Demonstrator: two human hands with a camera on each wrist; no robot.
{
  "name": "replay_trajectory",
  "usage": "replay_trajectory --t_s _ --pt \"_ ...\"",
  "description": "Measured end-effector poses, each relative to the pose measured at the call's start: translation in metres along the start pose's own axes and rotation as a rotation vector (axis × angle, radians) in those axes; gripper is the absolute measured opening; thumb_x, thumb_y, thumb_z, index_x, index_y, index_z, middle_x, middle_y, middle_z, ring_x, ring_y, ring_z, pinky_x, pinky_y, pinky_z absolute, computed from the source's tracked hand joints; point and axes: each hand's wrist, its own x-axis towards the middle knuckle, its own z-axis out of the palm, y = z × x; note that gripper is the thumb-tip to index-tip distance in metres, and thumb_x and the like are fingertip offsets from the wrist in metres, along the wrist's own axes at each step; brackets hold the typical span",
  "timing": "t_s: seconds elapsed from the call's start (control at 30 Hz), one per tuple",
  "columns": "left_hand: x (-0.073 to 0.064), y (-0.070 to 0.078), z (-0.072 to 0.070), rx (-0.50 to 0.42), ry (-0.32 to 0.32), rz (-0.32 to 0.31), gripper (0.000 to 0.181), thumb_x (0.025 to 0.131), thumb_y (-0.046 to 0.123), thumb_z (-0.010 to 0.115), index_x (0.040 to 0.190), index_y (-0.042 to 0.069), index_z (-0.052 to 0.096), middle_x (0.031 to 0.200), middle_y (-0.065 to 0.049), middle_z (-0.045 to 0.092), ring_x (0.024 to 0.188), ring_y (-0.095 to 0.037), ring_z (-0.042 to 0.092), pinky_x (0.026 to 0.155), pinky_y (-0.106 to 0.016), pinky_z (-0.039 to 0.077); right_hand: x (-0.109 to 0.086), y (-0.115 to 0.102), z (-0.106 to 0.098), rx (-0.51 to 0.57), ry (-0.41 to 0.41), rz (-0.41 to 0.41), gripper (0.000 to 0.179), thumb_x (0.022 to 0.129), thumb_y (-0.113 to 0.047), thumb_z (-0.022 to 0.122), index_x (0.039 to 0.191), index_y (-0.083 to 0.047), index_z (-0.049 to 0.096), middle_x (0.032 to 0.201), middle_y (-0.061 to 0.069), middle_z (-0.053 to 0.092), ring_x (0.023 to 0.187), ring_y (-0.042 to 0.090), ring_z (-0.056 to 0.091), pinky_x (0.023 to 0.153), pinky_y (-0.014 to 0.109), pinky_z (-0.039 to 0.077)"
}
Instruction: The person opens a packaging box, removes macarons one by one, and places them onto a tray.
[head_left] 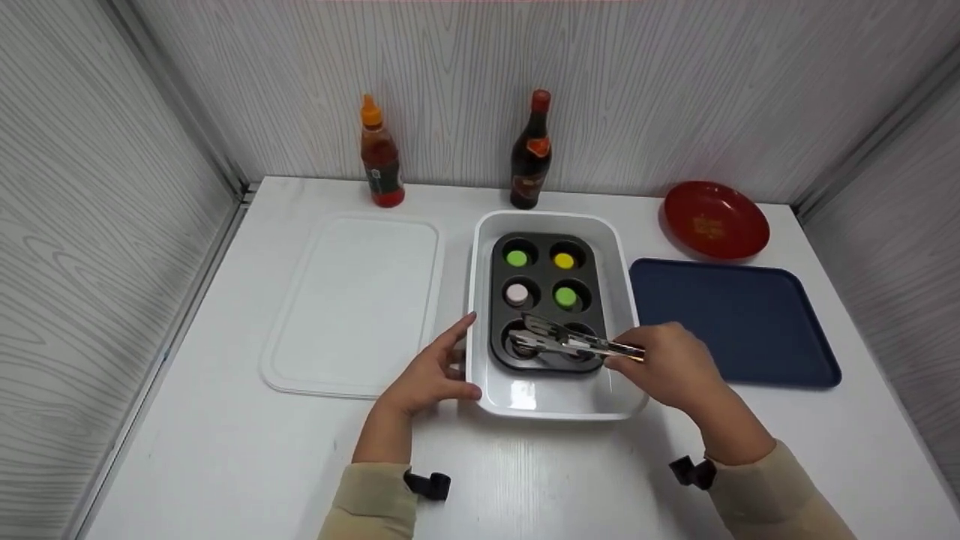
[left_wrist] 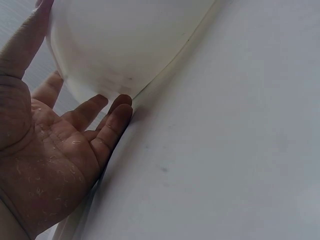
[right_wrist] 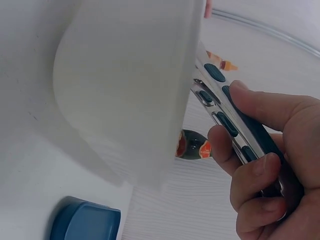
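Observation:
My right hand (head_left: 671, 367) grips metal tongs (head_left: 592, 345) with dark handle inlays; its curled fingers show in the right wrist view. The tong tips reach over the near-left cup of a dark muffin tin (head_left: 546, 322); whether they pinch anything there is hard to tell. The tin sits inside a white rectangular tub (head_left: 570, 401). Small round pieces lie in other cups: two green (head_left: 517, 259), one yellow (head_left: 564, 261) and one pale pink (head_left: 517, 293). My left hand (head_left: 431, 379), fingers spread and mostly straight, touches the tub's left side near the front corner.
A white lid-like tray (head_left: 352, 307) lies on the left, a navy tray (head_left: 739, 322) on the right. Behind it is a red plate (head_left: 716, 221). An orange-capped sauce bottle (head_left: 381, 161) and a dark bottle (head_left: 531, 157) stand along the back wall.

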Motion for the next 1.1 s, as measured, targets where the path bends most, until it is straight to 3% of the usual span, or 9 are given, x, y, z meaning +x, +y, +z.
replay_trajectory --t_s 0.23,0.47,0.77,1.1 --pt "0.000 0.000 0.000 -0.037 -0.002 0.001 0.126 0.073 0.009 0.099 0.171 0.018 0.021 0.170 -0.021 0.029 0.119 -0.044 0.067 0.094 -0.042 0.060 0.001 -0.001 0.005 -0.053 0.019 -0.033 0.019 0.089 -0.024 0.087 0.102 -0.010 0.084 0.086 -0.001 0.077 0.073 0.015 0.065 0.060 0.040 0.052" --pt "0.000 0.000 0.000 -0.034 -0.012 0.017 0.128 0.072 0.016 0.100 0.171 0.017 0.020 0.171 -0.021 0.025 0.120 -0.046 0.066 0.095 -0.043 0.060 0.003 -0.007 0.005 -0.096 0.012 -0.067 0.027 0.089 -0.023 0.087 0.108 -0.006 0.083 0.094 0.006 0.079 0.081 0.024 0.073 0.067 0.048 0.059" --pt "0.001 0.000 0.000 -0.016 -0.010 0.006 0.126 0.073 0.010 0.099 0.171 0.016 0.020 0.172 -0.020 0.026 0.124 -0.045 0.064 0.096 -0.043 0.059 0.002 -0.014 0.007 -0.135 -0.004 -0.059 0.025 0.089 -0.024 0.087 0.109 -0.009 0.083 0.093 0.006 0.079 0.078 0.025 0.072 0.065 0.051 0.057" --pt "0.001 0.001 0.000 -0.008 -0.010 0.003 0.126 0.073 0.009 0.099 0.171 0.018 0.020 0.169 -0.020 0.030 0.122 -0.043 0.065 0.095 -0.043 0.060 -0.008 -0.011 0.018 -0.131 0.088 -0.103 0.015 0.087 -0.022 0.089 0.097 -0.014 0.082 0.074 -0.003 0.071 0.061 0.015 0.061 0.052 0.042 0.049"
